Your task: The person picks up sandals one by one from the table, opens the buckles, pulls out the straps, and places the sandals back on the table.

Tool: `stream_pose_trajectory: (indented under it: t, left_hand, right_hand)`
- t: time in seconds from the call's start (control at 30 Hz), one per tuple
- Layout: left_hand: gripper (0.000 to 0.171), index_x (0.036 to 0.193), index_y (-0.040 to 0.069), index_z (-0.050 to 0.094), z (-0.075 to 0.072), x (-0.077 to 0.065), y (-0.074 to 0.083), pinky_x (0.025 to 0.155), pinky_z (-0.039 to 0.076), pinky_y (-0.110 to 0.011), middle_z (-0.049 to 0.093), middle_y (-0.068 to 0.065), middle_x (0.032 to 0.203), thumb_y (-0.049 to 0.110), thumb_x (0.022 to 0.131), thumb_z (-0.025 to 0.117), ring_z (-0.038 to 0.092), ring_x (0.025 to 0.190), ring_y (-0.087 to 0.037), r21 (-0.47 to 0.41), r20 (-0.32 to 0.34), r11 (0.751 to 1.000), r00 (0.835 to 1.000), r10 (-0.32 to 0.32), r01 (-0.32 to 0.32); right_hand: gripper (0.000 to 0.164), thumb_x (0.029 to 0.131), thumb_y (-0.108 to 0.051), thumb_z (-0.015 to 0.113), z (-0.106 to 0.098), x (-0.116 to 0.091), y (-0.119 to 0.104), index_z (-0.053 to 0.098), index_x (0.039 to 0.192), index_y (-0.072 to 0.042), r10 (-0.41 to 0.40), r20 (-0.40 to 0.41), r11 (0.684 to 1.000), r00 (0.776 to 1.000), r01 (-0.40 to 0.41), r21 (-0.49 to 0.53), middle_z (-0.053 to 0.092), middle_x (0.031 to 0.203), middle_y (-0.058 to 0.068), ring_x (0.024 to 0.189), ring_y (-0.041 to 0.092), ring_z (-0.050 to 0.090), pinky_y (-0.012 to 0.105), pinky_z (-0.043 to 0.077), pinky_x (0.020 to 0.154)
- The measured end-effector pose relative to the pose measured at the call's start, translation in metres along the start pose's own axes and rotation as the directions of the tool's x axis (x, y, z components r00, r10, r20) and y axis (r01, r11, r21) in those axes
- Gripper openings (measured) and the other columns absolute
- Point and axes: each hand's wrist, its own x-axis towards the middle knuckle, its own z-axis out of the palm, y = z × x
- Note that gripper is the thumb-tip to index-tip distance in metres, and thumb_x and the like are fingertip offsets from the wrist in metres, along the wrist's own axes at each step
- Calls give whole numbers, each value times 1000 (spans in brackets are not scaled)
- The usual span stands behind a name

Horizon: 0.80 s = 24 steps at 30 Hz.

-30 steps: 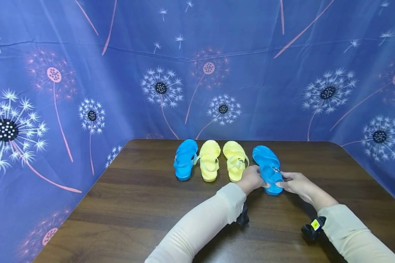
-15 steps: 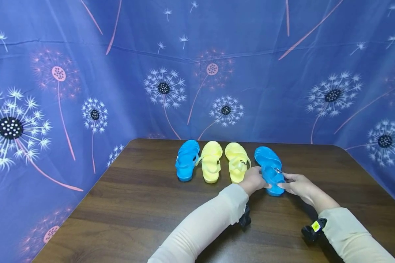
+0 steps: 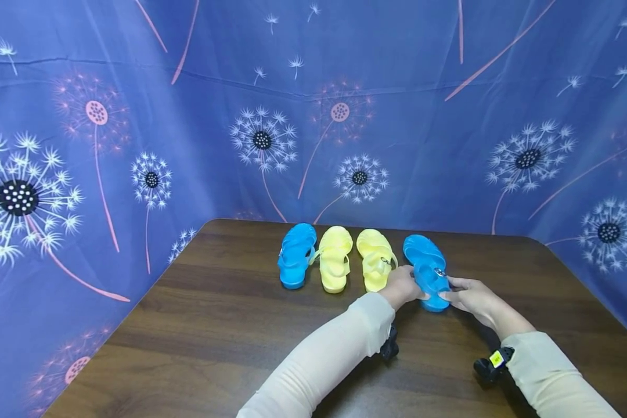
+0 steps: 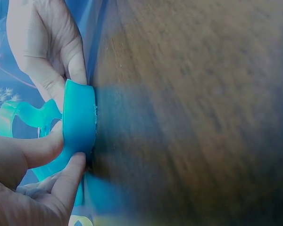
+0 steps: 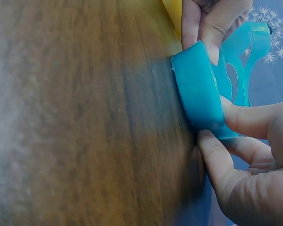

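Note:
A blue sandal [image 3: 422, 251] with a small buckle lies at the right end of a row, toe toward the back. My left hand [image 3: 401, 286] pinches its heel from the left, while my right hand [image 3: 475, 299] pinches the heel from the right. The left wrist view shows the blue heel [image 4: 79, 117] between thumb and fingers, low on the tabletop. In the right wrist view, thumb and forefinger hold the heel's near side. Just left of my left hand is a yellow sandal [image 3: 373, 247], its heel partly behind that hand.
Another yellow sandal [image 3: 334, 278] and a second blue sandal [image 3: 294, 270] stand farther left, all toes toward the back. They rest near the far edge of the brown wooden table [image 3: 214, 313]. A blue dandelion-print cloth [image 3: 423, 116] hangs behind.
The head view has shifted slightly. Both hands keep their grip on the right blue sandal's heel, and the sandals hold the same places in the row.

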Motion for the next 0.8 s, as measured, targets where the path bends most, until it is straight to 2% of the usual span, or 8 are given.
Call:
stream_pose_trajectory:
  t: [0.2, 0.43, 0.8]
  left_hand:
    - [61, 128, 22, 61, 0, 2, -1, 93, 51, -29, 67, 5, 118, 22, 73, 85, 61, 110, -11, 5, -4, 1000, 1000, -6, 6]
    - [63, 131, 23, 59, 4, 3, 1, 94, 51, -27, 66, 6, 119, 23, 74, 85, 60, 111, -10, 10, 0, 1000, 1000, -1, 1]
    - [63, 131, 23, 58, 3, 4, -1, 94, 51, -30, 66, 6, 120, 22, 74, 85, 60, 112, -11, -28, 14, 999, 1000, -23, 23]
  right_hand:
    - [80, 99, -25, 55, -1, 6, 4, 4, 150, 9, -5, 12, 1000, 1000, 5, 1, 13, 153, 37, 139, 50, 22, 59, 27, 111]
    - [79, 100, -27, 52, -5, 5, 3, 1, 151, 7, 20, 16, 1000, 1000, -20, -9, 11, 153, 37, 140, 51, 20, 62, 24, 111]
    - [79, 101, -28, 52, -3, 5, 3, 0, 151, 6, 12, 28, 1000, 1000, -13, 8, 10, 153, 37, 140, 52, 18, 63, 23, 111]
